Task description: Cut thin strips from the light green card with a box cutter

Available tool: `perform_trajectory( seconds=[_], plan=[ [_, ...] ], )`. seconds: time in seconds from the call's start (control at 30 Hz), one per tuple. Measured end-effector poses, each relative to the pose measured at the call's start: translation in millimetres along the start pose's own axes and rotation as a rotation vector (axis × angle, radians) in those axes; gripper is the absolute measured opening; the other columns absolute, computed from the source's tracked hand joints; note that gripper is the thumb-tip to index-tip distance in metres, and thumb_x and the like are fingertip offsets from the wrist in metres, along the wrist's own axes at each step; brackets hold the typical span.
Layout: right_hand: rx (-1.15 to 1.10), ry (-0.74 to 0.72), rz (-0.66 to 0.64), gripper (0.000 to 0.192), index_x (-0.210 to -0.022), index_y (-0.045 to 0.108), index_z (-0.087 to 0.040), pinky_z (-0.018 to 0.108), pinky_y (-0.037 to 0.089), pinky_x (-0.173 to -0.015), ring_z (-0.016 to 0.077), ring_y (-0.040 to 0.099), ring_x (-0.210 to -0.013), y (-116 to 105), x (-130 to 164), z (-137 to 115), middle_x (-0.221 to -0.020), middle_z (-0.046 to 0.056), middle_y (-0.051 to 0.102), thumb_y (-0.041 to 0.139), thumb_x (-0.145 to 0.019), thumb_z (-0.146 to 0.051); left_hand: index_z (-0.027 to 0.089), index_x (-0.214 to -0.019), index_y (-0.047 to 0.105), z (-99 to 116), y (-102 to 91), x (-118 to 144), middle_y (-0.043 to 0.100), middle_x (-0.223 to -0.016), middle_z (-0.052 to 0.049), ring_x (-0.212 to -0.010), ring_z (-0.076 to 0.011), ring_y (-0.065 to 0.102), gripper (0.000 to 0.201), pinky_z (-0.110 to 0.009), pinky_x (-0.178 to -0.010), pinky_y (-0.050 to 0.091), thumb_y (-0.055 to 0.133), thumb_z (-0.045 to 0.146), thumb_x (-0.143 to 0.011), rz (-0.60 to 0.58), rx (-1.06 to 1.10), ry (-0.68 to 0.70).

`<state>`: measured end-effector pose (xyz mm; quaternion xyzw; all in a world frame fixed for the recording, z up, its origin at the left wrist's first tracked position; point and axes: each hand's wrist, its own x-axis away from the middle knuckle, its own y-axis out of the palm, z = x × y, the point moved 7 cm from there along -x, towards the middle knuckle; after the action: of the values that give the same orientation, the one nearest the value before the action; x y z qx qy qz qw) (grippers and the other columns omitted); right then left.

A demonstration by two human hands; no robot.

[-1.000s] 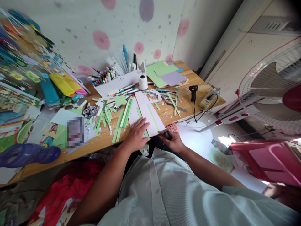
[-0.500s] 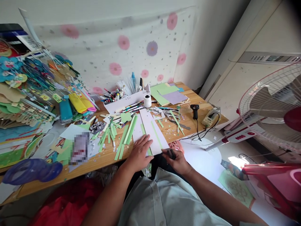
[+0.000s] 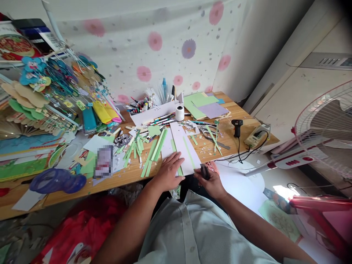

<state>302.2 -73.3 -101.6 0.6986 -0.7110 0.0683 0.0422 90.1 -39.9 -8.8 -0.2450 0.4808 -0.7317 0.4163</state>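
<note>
My left hand (image 3: 172, 168) lies flat, fingers stretched, on a long pale card strip (image 3: 180, 137) near the table's front edge. Beneath that strip is a wider pale sheet (image 3: 166, 146), and narrow green paper shows on both sides of my fingers. Past the sheet's near right corner, my right hand (image 3: 211, 183) is closed around a small black tool (image 3: 205, 171); its working end cannot be made out. Left of my hands, several cut green paper strips (image 3: 156, 150) lie in a loose bundle, with a green scalloped paper shape (image 3: 154, 130) behind them.
A white thread spool (image 3: 179, 113) stands behind the sheet, near pens and scissors (image 3: 211, 132). Green and purple paper (image 3: 210, 109) lies at the back right. A black corded glue gun (image 3: 237, 127), a power strip (image 3: 255, 137) and a fan (image 3: 327, 128) are rightward. Hanging ornaments crowd the left.
The camera view has shifted, so the table appears further right and slightly higher. My right hand has turned a little, holding the black tool off the sheet's corner. My left hand keeps its place.
</note>
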Motion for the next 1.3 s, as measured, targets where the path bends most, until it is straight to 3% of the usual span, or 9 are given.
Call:
perform_trajectory(
  seconds=[0.1,0.2,0.33,0.53,0.63,0.9,1.17,1.3],
  plan=[
    [-0.014,0.011,0.012,0.055,-0.103,0.086,-0.02,0.034,0.062,-0.054,0.0185,0.067,-0.057,-1,-1,-3,-0.085,0.008,0.081,0.091,-0.076,-0.067,0.028,-0.157,0.058,-3,-7.0,-3,0.041,-0.178,-0.011,-0.165,-0.0348,0.036,0.078,-0.059,-0.135,0.029,0.087,0.038,-0.085,-0.046,0.009,0.012],
    [-0.021,0.012,0.005,0.057,-0.103,0.085,-0.019,0.034,0.062,-0.054,0.0182,0.066,-0.056,-2,-1,-4,-0.086,0.009,0.081,0.092,-0.074,-0.068,0.03,-0.151,0.064,-13,-15.0,-10,0.049,-0.173,-0.006,-0.162,-0.0284,0.043,0.05,-0.057,-0.135,0.028,0.063,0.028,-0.101,-0.068,0.064,0.011],
    [-0.027,0.025,0.01,0.06,-0.104,0.085,-0.019,0.035,0.064,-0.054,0.0183,0.066,-0.057,-3,-1,-4,-0.087,0.009,0.081,0.093,-0.073,-0.07,0.031,-0.152,0.065,-29,-18.5,-18,0.059,-0.166,0.0,-0.155,-0.0216,0.052,0.063,-0.052,-0.133,0.032,0.043,0.008,-0.098,-0.058,0.157,-0.002],
    [-0.025,0.041,0.016,0.063,-0.101,0.084,-0.019,0.036,0.064,-0.054,0.0177,0.065,-0.055,-3,0,-8,-0.087,0.01,0.082,0.093,-0.07,-0.073,0.032,-0.157,0.061,-27,-10.5,-14,0.05,-0.173,-0.001,-0.16,-0.0262,0.045,0.066,-0.053,-0.135,0.028,0.06,0.016,-0.093,-0.082,0.103,0.014],
    [-0.025,0.043,0.016,0.064,-0.102,0.084,-0.018,0.036,0.065,-0.055,0.0184,0.067,-0.057,-3,1,-10,-0.087,0.01,0.082,0.093,-0.07,-0.073,0.03,-0.156,0.061,-23,-9.1,-12,0.047,-0.175,-0.002,-0.162,-0.0259,0.042,0.062,-0.052,-0.136,0.026,0.059,0.017,-0.095,-0.092,0.079,0.013],
    [-0.018,0.047,0.014,0.064,-0.103,0.084,-0.017,0.038,0.065,-0.056,0.0214,0.071,-0.061,-4,1,-9,-0.089,0.011,0.082,0.093,-0.071,-0.072,0.03,-0.15,0.066,-12,-7.7,-14,0.054,-0.17,-0.004,-0.157,-0.0264,0.047,0.046,-0.053,-0.13,0.031,0.053,0.024,-0.107,-0.009,-0.008,0.016],
    [-0.03,0.035,0.013,0.061,-0.103,0.083,-0.018,0.037,0.062,-0.053,0.0207,0.069,-0.056,-2,1,-8,-0.082,0.009,0.08,0.092,-0.073,-0.07,0.031,-0.153,0.063,-1,-10.9,-15,0.058,-0.164,-0.008,-0.151,-0.0312,0.051,0.046,-0.054,-0.127,0.033,0.059,0.036,-0.108,0.062,-0.048,0.01],
    [-0.054,0.018,-0.006,0.059,-0.103,0.083,-0.019,0.036,0.063,-0.055,0.0218,0.071,-0.06,1,0,-8,-0.081,0.009,0.08,0.091,-0.075,-0.07,0.028,-0.15,0.064,5,-12.4,-16,0.059,-0.16,-0.012,-0.15,-0.0354,0.051,0.053,-0.056,-0.125,0.037,0.071,0.048,-0.102,0.096,-0.102,0.004]
  ],
)
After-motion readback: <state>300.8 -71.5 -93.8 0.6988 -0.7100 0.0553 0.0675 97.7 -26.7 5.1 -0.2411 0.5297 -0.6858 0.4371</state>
